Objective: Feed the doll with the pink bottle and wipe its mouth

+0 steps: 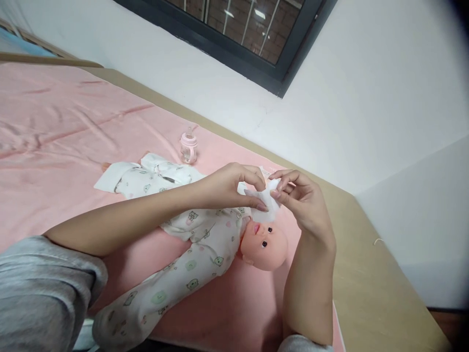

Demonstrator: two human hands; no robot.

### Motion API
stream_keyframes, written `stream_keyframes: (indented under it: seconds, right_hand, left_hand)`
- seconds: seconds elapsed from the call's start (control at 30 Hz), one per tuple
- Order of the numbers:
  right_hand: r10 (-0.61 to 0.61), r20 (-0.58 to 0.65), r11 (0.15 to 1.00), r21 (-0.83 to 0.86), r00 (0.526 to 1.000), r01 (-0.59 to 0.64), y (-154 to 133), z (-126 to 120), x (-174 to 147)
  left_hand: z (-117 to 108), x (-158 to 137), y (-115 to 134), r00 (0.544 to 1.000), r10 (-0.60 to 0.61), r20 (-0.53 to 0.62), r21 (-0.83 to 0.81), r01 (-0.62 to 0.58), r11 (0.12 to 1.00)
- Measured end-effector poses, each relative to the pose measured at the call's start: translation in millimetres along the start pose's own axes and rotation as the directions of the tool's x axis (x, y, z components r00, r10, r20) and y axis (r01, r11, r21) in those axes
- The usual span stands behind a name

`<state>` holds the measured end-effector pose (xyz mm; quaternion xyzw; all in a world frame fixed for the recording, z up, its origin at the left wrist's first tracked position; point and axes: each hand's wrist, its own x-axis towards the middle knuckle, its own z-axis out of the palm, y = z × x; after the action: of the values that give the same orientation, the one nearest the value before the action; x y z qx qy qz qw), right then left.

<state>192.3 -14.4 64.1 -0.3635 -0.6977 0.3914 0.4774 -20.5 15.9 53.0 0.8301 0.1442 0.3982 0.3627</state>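
Between my two hands is a thin white tissue [270, 209], partly folded and hanging just above a baby doll's chin. My left hand [240, 186] pinches its left side with thumb and fingers. On the other side, my right hand [302, 195] grips the tissue's upper right edge between thumb and fingertips. Beneath them lies the baby doll [266, 249] on its back, head toward the right, dressed in a white patterned outfit [205, 244]. My left forearm crosses over the doll's body and hides part of it.
A small pink-topped baby bottle [188, 146] stands beyond the doll on the pink sheet [66, 117]. A bare wooden board [373, 274] borders the sheet at the right. Behind are a white wall [384, 98] and a dark-framed window [234, 54].
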Motion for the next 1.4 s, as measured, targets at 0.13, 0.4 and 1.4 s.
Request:
stream_keyframes:
  seconds: [0.13, 0.4, 1.4]
  right_hand:
    - [0.035, 0.0, 0.998, 0.051, 0.999, -0.035, 3.7, 9.7, 2.5]
    - [0.141, -0.046, 0.987, -0.07, 0.989, -0.144, 17.6, -10.2, 8.4]
    - [0.557, -0.137, 0.83, 0.092, 0.819, -0.55, 174.8, -65.7, 9.3]
  left_hand:
    - [4.2, -3.7, -4.4, 0.975, 0.168, -0.145, 0.135, -0.149, 0.98]
    - [-6.4, -8.9, -10.1, 0.982, 0.152, -0.114, -0.05, -0.159, 0.986]
    - [26.6, -8.6, -23.6, 0.909, -0.114, 0.402, 0.253, 0.01, 0.968]
